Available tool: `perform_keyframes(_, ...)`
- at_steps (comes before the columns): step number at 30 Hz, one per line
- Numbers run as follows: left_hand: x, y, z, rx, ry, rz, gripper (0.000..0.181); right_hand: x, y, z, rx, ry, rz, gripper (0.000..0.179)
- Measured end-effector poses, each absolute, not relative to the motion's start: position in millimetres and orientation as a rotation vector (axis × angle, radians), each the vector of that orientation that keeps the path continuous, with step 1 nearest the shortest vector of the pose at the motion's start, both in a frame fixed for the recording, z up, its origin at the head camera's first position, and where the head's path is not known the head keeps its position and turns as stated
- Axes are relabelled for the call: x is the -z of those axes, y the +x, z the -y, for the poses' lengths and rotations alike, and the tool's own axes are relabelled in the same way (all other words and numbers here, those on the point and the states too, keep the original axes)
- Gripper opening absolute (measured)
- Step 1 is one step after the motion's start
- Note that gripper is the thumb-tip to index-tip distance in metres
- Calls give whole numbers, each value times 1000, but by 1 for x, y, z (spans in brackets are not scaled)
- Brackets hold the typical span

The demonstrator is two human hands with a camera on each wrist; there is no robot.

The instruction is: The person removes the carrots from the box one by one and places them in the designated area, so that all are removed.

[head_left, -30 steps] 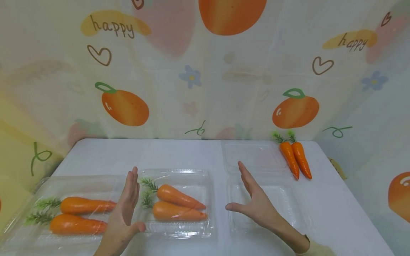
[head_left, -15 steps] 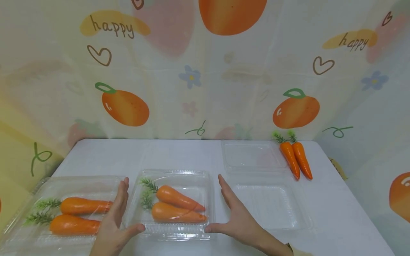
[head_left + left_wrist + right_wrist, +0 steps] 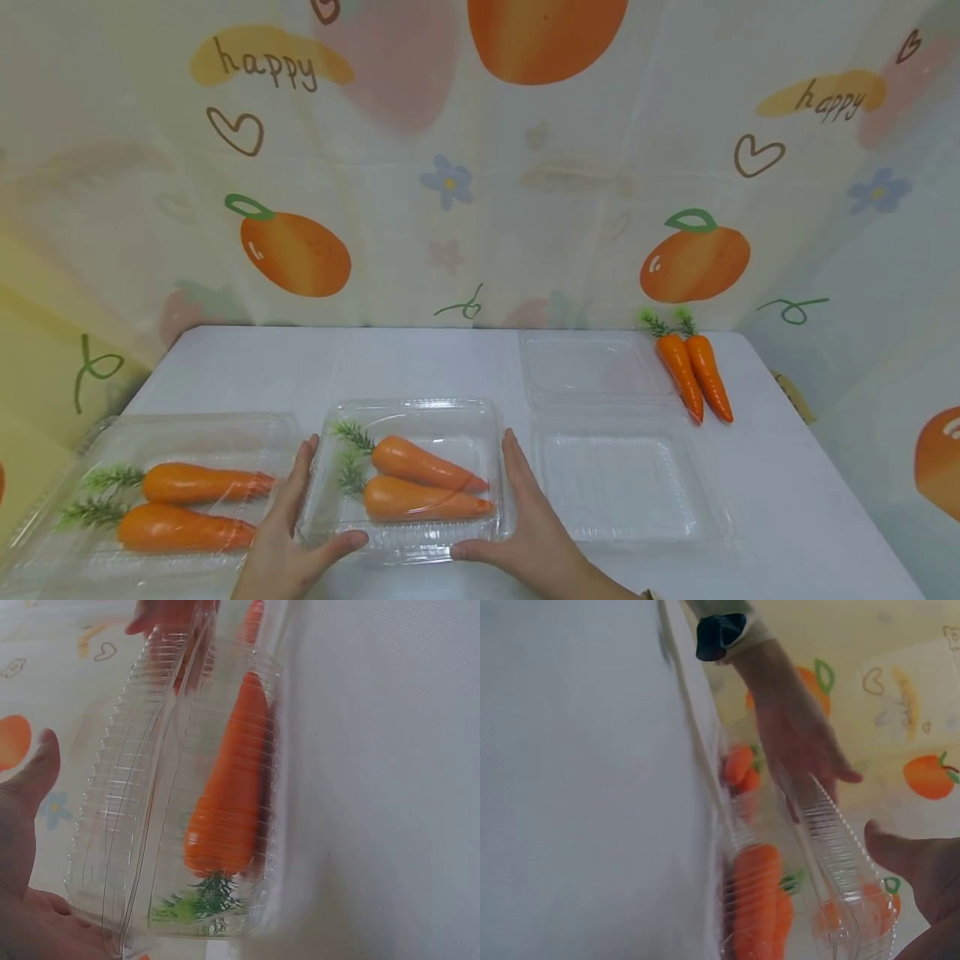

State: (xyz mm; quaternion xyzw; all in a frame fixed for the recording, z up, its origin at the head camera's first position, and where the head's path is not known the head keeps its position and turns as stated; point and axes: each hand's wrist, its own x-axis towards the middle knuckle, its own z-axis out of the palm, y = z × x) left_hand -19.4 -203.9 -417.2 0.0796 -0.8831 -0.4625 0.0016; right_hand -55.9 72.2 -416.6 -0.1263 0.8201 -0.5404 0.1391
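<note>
- Two hands bracket the middle box [image 3: 420,535] on my head feed, the front-and-centre one of three clear boxes on one white table [image 3: 427,358].
- The left hand [image 3: 291,537] stands at the box's left end, fingers straight, thumb spread wide toward the near edge; it grips nothing.
- The right hand [image 3: 534,529] mirrors it at the right end — fingers extended, thumb out along the near edge, no grip; whether it touches the plastic, I cannot tell.
- Two carrots [image 3: 427,500] lie under the middle box's lid, tips to the right.
- Two more carrots [image 3: 183,527] fill the left box [image 3: 195,429], lid over them, just beside.
- One right box [image 3: 615,483] lies open, its single lid [image 3: 592,367] folded back toward the wall.
- Two loose carrots [image 3: 708,375] sit side by side at far right — six, by my count.
</note>
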Motion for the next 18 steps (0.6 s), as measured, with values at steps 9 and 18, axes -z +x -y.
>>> perform_keyframes(9, 418, -22, 205, 1342, 473, 2947, 126, 415, -49, -68, 1612, -353, -2314, 131)
perform_keyframes(18, 424, -27, 204, 1426, 673, 3002, 120, 427, -36, -61, 1702, -329, -2351, 134)
